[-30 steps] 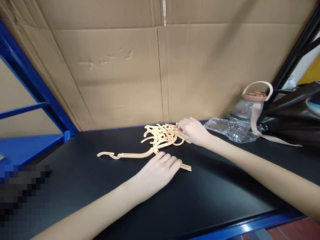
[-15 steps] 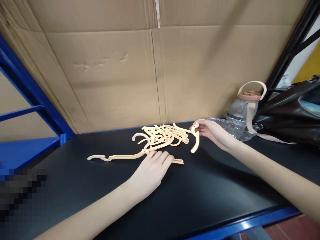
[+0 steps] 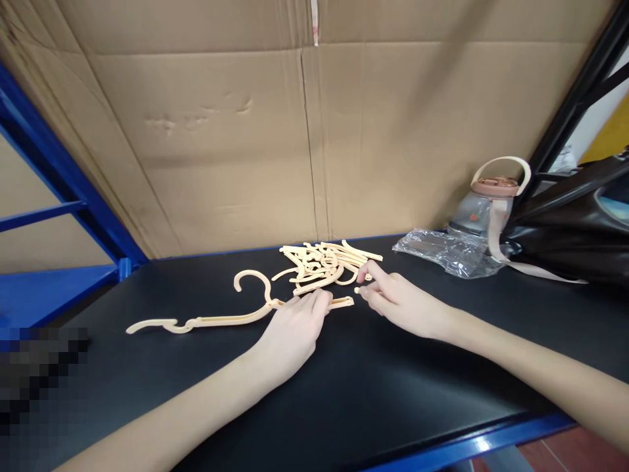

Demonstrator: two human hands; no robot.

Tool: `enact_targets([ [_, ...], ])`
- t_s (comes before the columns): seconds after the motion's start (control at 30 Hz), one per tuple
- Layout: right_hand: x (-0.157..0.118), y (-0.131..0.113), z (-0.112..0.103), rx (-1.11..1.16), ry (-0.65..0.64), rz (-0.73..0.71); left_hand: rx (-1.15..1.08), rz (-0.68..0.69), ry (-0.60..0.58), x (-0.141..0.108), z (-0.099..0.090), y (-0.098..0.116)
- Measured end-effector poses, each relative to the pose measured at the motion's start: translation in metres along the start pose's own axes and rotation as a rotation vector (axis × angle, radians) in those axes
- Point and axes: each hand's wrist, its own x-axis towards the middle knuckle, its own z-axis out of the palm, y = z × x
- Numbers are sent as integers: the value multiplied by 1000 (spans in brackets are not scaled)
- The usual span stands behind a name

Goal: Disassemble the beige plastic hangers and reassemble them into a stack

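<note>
The fingers (image 3: 310, 303) of the left hand (image 3: 295, 331) are clamped over the right-hand arm of a cream plastic hanger (image 3: 228, 321), palm down, covering part of it. The hanger lies on a black bench (image 3: 295, 413). Its curved hook (image 3: 253, 274) points away from the person and opens to the left; its long left arm ends in a curved tip, and a short straight end shows past the left hand's fingers.

The right hand (image 3: 407, 307) has its fingers closed on a small cream piece (image 3: 358, 290) — mostly hidden, with only its tip showing — near that straight end but apart from it.

Just beyond the hands is a tangled pile of cream hanger parts (image 3: 319, 262), some long, some curved. To the right lie crumpled clear plastic (image 3: 452, 254) and a clear bottle (image 3: 484, 213) with a pinkish-brown lid, a pale handle and a strap. Farther right is a shiny black bag (image 3: 565, 229). Brown cardboard (image 3: 221, 144) stands behind the bench, with a blue metal frame (image 3: 73, 180) at the left
</note>
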Motion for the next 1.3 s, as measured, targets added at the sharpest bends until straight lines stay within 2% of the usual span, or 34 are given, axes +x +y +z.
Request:
enact_targets([
  [0.3, -2, -6, 1, -57, -7, -135, -90, 9, 73, -3, 1, -2],
  [0.5, 2, -2, 8, -110, 34, -106, -216, -83, 95, -3, 0, -2],
  [0.73, 0, -2, 9, -202, 28, -120, -345, -31, 184, -3, 2, -4],
  [0.93, -3, -3, 15, -493, 90, -144, -348, -42, 197, -5, 3, -5],
  [1.1, -6, -1, 23, -769, 117, -187, -361, -80, 150, -6, 2, -4],
  [1.3, -9, -3, 25, -902, 178, -277, -374, -79, 136, -5, 0, -4],
])
